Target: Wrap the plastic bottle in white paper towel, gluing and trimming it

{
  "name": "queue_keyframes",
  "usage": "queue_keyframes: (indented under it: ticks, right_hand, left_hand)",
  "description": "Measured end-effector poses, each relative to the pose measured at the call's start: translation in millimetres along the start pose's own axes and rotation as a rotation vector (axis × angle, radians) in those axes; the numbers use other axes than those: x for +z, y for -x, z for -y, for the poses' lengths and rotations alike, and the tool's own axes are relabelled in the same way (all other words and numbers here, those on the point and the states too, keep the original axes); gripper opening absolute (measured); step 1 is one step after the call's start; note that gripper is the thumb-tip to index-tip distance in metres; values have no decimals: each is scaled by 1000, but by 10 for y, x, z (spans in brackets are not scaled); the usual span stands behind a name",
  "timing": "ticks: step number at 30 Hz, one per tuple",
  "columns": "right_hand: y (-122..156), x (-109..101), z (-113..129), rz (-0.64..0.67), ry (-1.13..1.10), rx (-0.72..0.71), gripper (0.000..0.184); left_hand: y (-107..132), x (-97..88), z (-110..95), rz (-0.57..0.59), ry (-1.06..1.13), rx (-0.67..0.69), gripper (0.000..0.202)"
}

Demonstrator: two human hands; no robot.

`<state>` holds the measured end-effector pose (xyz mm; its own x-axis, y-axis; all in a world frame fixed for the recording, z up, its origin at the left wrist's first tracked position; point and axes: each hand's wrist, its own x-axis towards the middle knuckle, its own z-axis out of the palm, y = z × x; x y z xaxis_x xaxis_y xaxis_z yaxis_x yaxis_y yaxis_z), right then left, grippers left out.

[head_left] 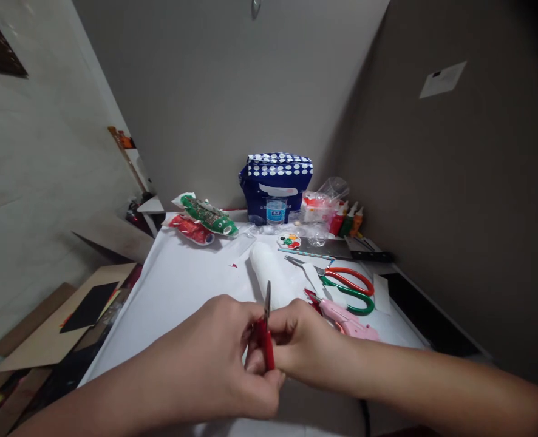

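Close in front of me, my left hand (246,352) and my right hand (300,340) meet at a red-handled tool with a narrow pointed metal blade (268,346). The blade points upward, away from me. Fingers of both hands are closed around the red part and hide much of it, so I cannot tell its exact kind. Just beyond the hands lies a white cylinder (269,273). To the right of my right hand rest a pink glue gun (348,318) and scissors with one orange and one green handle (351,285).
At the back of the white table (191,285) stands a blue bag (275,188). Red and green fish-shaped pieces (209,215) lie left of it. On the right are paint bottles (348,221), a paint palette (289,241) and a broad-bladed knife (333,247). Cardboard (59,328) leans at the left.
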<state>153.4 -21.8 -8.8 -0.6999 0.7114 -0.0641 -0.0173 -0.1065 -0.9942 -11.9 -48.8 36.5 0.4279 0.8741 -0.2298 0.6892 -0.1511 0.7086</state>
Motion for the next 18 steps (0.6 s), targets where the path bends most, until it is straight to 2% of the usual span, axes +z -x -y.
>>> queue_keyframes:
  ticks: [4,8,10,14,16,18]
  right_hand:
    - [97,-30,51,134,82,-96,10]
    - [192,-65,103,92,231,-94,12]
    - [199,-153,97,-29,279,-72,12]
    - [107,-574,46,-456,270,-144,6]
    - [28,-807,-3,-555,262,-143,6]
    - [-50,-955,-74,-572,244,-94,13]
  left_hand:
    - [41,19,-49,-36,-75,66,3]
    - [8,-27,-108,11,-49,161,9]
    - [-67,-65,-64,10,-81,145,12]
    - [-352,-161,173,-107,-163,-45,54]
    - [-523,-200,312,-104,-135,-117,61]
    - [-675,-213,433,-41,-109,-140,58]
